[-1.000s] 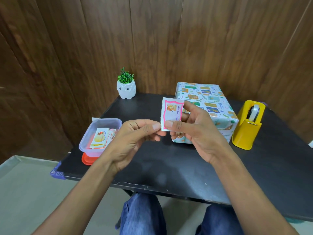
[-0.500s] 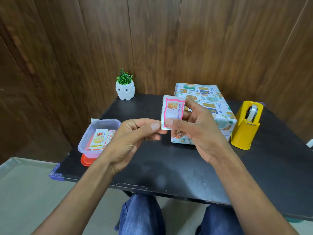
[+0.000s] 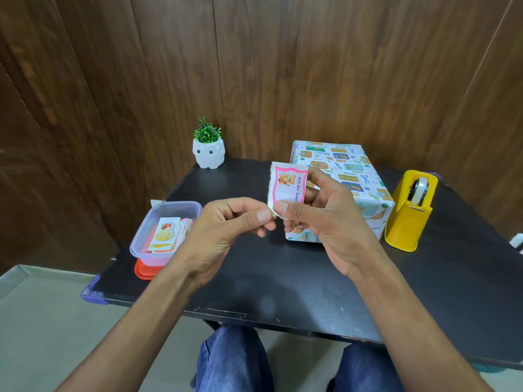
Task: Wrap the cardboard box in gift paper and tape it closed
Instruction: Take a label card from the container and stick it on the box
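The box (image 3: 348,171), fully covered in white patterned gift paper, lies on the black table (image 3: 283,267) behind my hands. Above the table, in front of the box, my right hand (image 3: 328,219) pinches a small white gift sticker with a pink border (image 3: 287,186) between thumb and fingers. My left hand (image 3: 226,230) pinches the sticker's lower left corner with thumb and forefinger. A yellow tape dispenser (image 3: 407,216) stands just right of the box.
A clear plastic tub (image 3: 161,233) holding more gift stickers sits on a red lid at the table's left edge. A white owl pot with a green plant (image 3: 208,148) stands at the back left. Wood panel walls close in behind and on both sides.
My hands stay close together on the sticker; my left thumb and forefinger have closed onto its lower corner. The view has shifted slightly.
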